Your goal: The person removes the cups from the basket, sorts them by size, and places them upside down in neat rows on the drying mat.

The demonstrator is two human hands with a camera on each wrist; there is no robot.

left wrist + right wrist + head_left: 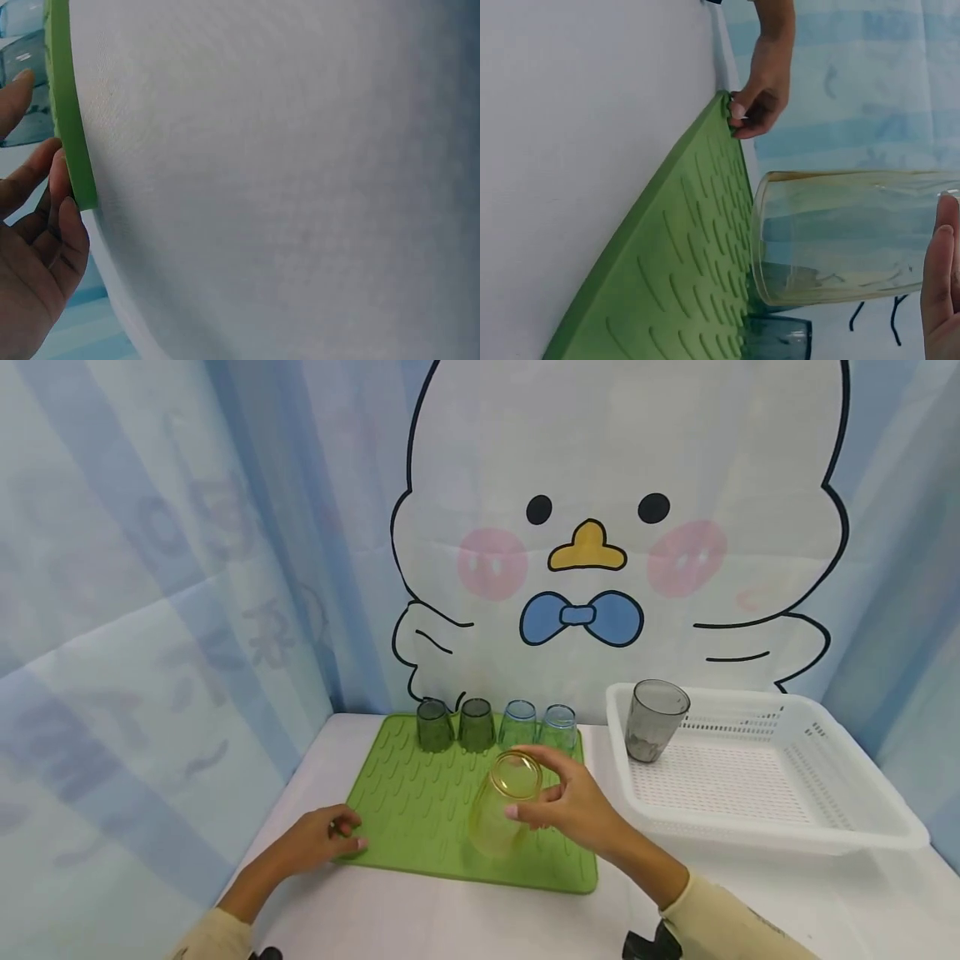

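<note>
My right hand [573, 802] grips a yellow-tinted drinking glass [497, 818] near its base, thumb on one side and fingers on the other. The glass is upside down and slightly tilted; in the right wrist view its mouth [761, 240] is apart from the green drying mat [682, 262]. My left hand [318, 839] rests at the mat's left front corner, fingers loosely bent. Fingertips [56, 146] touch the mat's edge in the left wrist view. Along the back of the mat stand two dark glasses [476, 727] and two blue glasses [517, 724], bottoms up.
On the right sits a white plastic basket [780, 835] with slotted walls. A grey glass [656, 722] stands tilted inside, at its left end. Printed curtains [585, 668] border the white table [420, 914] at the back and sides.
</note>
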